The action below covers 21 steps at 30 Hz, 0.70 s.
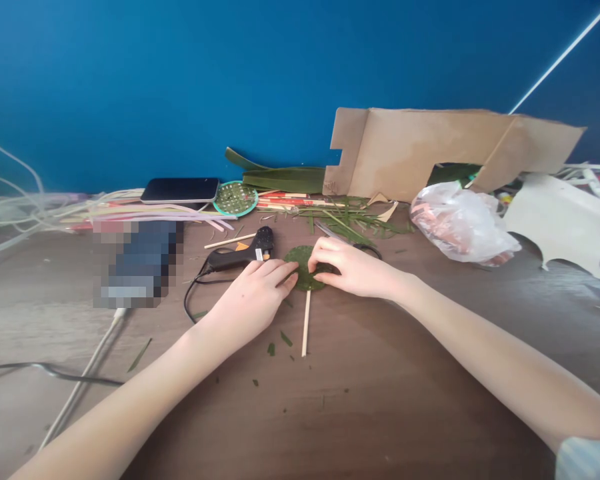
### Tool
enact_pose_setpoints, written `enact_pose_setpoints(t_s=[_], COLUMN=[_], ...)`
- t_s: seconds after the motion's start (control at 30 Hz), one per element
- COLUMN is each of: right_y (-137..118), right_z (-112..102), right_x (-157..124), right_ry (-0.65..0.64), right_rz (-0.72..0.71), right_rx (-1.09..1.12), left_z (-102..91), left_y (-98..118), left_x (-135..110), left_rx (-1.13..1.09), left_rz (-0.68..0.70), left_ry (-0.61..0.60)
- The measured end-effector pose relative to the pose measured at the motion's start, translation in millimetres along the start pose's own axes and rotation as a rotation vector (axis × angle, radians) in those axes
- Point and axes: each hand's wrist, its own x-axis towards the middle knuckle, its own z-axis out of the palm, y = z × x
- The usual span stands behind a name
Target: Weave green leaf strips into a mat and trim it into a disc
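Note:
A small round fan (300, 256) covered in dark green leaf lies on the brown table, its pale stick handle (306, 325) pointing towards me. My left hand (260, 293) grips the fan's left edge between thumb and fingers. Over the right part of the disc, my right hand (347, 267) has its thumb and curled forefinger drawn close together. Something dark shows between those fingertips, too small to name. Left of the fan, just beyond my left hand, rests a black glue gun (240, 256).
Leaf scraps (286, 339) dot the table. Behind are a turquoise-rimmed woven disc (236, 199), a phone (180, 190), long green leaves (290, 179) and cut strips (347, 225). A cardboard piece (405, 150) and a plastic bag (463, 223) stand right; cables (90, 367) cross the left.

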Motion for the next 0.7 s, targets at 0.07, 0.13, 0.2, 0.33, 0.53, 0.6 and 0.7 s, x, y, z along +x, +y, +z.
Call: enact_pose_setpoints(t_s=[0.07, 0.13, 0.2, 0.33, 0.53, 0.6, 0.7], right_y=[0.0, -0.2, -0.7, -1.5, -0.1, 0.1, -0.2], right_z=[0.0, 0.0, -0.1, -0.3, -0.2, -0.4, -0.5], right_x=[0.0, 0.1, 0.3, 0.6, 0.2, 0.1, 0.0], right_ry=[-0.001, -0.002, -0.005, -0.012, -0.005, -0.010, -0.013], right_rz=[0.000, -0.001, 0.001, 0.007, -0.006, -0.001, 0.006], right_rx=[0.002, 0.001, -0.004, -0.012, -0.009, -0.008, -0.008], left_z=[0.5, 0.7, 0.6, 1.0, 0.9, -0.7, -3.2], left_y=[0.4, 0.2, -0.2, -0.6, 1.7, 3.1, 5.1], left_x=[-0.4, -0.6, -0.7, -0.8, -1.7, -1.7, -1.6], left_rx=[-0.002, -0.024, -0.050, -0.071, -0.065, -0.056, -0.037], left_rz=[0.002, 0.012, 0.017, 0.013, 0.017, 0.009, -0.005], left_ry=[0.007, 0.010, 0.004, -0.015, -0.033, -0.044, -0.053])
